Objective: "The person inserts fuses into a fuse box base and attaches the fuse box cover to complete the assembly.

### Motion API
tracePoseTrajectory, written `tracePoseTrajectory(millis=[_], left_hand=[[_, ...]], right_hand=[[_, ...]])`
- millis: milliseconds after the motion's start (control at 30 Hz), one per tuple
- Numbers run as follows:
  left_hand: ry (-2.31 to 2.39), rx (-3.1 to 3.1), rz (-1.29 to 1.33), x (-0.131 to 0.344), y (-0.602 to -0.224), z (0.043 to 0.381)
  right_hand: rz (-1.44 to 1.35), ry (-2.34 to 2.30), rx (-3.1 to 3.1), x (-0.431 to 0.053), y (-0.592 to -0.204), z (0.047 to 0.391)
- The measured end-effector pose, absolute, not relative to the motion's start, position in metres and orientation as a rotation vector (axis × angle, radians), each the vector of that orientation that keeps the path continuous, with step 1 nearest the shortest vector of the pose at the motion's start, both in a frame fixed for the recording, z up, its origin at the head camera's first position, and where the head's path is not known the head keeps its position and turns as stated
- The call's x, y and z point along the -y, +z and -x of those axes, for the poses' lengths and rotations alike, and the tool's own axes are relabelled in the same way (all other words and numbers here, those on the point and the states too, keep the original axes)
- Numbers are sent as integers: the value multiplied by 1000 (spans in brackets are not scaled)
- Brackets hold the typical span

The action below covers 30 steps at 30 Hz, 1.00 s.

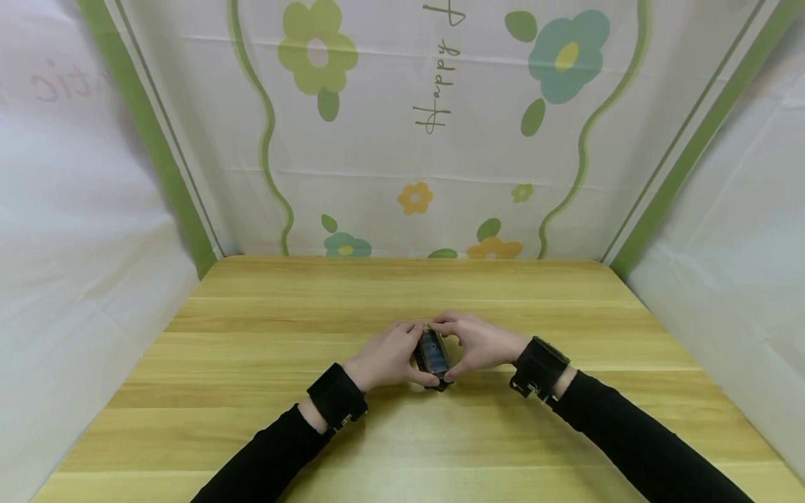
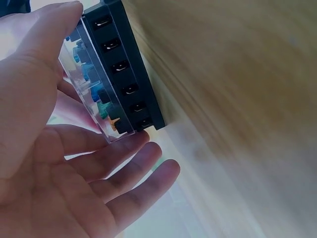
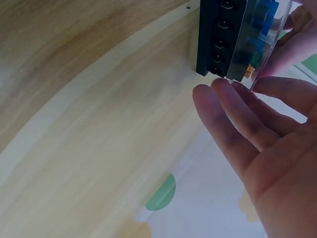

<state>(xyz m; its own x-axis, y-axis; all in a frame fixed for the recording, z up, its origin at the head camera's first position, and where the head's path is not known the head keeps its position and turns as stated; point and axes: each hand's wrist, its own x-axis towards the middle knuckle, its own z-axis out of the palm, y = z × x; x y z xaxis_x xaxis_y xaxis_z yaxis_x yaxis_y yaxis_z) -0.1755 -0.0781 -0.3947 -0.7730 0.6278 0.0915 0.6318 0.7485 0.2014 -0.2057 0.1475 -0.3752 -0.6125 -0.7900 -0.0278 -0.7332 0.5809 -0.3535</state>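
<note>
A small fuse box (image 1: 433, 353) with a black base and a clear cover sits at the middle of the table, held between both hands. In the left wrist view, slots with metal terminals run along its base (image 2: 120, 66), and blue, green and orange fuses (image 2: 103, 108) show through the cover. The left hand (image 1: 386, 356) grips it lengthwise, thumb at the near end and fingertips at the far end. From the other side, the right hand (image 1: 481, 342) holds the same two ends. In the right wrist view its fingertips meet the cover's lower corner; the thumb is hidden there.
The wooden table (image 1: 251, 335) spreads out on all sides of the hands. Behind it hangs a white cloth (image 1: 377, 154) printed with flowers, and plain white sheets close off the left and right sides. A black band (image 1: 337, 397) circles each wrist.
</note>
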Motion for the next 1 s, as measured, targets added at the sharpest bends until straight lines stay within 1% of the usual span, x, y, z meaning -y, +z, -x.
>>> tracePoseTrajectory(millis=[1000], left_hand=[[-458, 2939, 1063, 76, -394, 178]], right_hand=[[1348, -453, -2616, -143, -374, 214]])
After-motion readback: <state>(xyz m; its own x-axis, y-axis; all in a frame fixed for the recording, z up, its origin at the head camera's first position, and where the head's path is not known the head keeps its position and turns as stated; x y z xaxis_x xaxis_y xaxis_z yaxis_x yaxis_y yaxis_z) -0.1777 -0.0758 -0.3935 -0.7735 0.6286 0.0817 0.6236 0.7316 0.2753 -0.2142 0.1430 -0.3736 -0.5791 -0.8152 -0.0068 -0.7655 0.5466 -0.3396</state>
